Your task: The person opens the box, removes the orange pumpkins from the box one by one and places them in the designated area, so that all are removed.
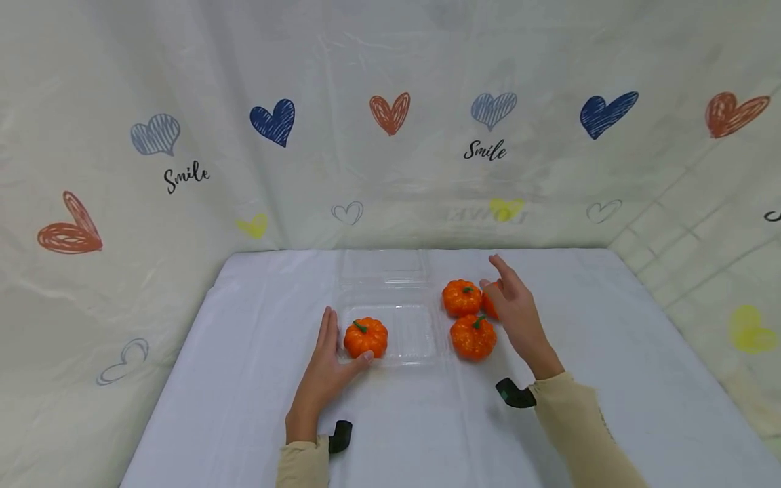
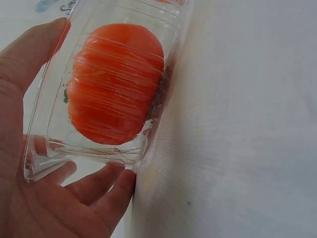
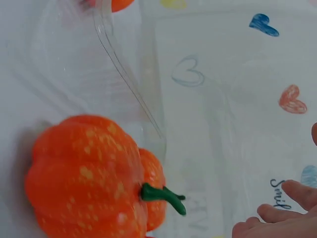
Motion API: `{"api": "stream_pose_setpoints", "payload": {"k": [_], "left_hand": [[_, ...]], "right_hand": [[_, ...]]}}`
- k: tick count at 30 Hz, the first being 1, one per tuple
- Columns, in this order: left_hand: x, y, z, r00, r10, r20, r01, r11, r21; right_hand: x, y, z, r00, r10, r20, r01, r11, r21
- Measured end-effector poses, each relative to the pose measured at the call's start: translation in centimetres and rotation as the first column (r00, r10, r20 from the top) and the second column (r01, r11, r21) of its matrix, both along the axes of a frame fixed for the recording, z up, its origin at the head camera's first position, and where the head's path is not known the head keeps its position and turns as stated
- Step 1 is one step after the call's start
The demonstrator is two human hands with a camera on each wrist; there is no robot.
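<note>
A clear plastic container point(image 1: 415, 362) lies with its lid point(image 1: 383, 266) folded back behind it. Inside its left part sits an orange toy pumpkin point(image 1: 366, 337) with a green stem. My left hand point(image 1: 326, 373) rests against the container's front left corner, thumb along the front rim and straight fingers along the left side. To the container's right stand three more pumpkins: a back left one point(image 1: 460, 298), a speckled front one point(image 1: 473, 337), and a third point(image 1: 491, 302) partly hidden by my right hand point(image 1: 517, 315). That hand is over the third pumpkin, fingers loosely extended; contact cannot be told.
A white cloth covers the table point(image 1: 232, 339). Behind it hangs a pale curtain point(image 1: 329, 176) printed with hearts and words. A dark wrist-worn piece point(image 1: 515, 393) sticks out by the right sleeve, and another point(image 1: 340, 437) by the left.
</note>
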State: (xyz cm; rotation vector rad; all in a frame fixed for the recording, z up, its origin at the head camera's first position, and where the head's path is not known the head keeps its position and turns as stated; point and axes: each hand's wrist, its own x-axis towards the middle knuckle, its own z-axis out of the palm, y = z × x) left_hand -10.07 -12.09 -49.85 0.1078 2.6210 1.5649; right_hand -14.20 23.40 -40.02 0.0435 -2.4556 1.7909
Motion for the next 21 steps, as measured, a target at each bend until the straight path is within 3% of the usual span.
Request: {"api": "stream_pose_setpoints", "payload": {"k": [7, 14, 21], "left_hand": [[0.1, 0.2, 0.0, 1.0, 0.001, -0.015, -0.001, 1.0, 0.007], [0.1, 0.2, 0.1, 1.0, 0.007, -0.009, -0.007, 1.0, 0.01], [0.1, 0.2, 0.2, 1.0, 0.01, 0.005, -0.01, 1.0, 0.003]], "right_hand": [[0.1, -3.2, -1.4, 0.996, 0.083, 0.012, -0.081, 0.992, -0.094], [0.0, -6.1, -2.2, 0.981, 0.194, -0.01, -0.192, 0.963, -0.188], [-0.1, -8.7, -3.5, 0.95, 0.311, 0.041, -0.299, 0.937, -0.18]]}}
